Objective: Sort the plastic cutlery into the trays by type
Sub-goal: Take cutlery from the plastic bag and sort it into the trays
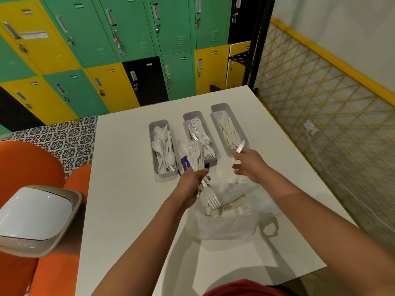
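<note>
Sorting well under way, three trays part-filled.
Left hand (pixel 190 184) gripping mixed cutlery bundle (pixel 197 165); right hand (pixel 249 165) pinching knife (pixel 240 147) near knife tray (pixel 215 108); more in bag (pixel 224 227).

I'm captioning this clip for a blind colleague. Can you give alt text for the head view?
A left hand grips a bunch of forks and spoons over a plastic bag. The right hand holds a knife by the knife tray. Spoon tray and fork tray sit left of it.
</note>
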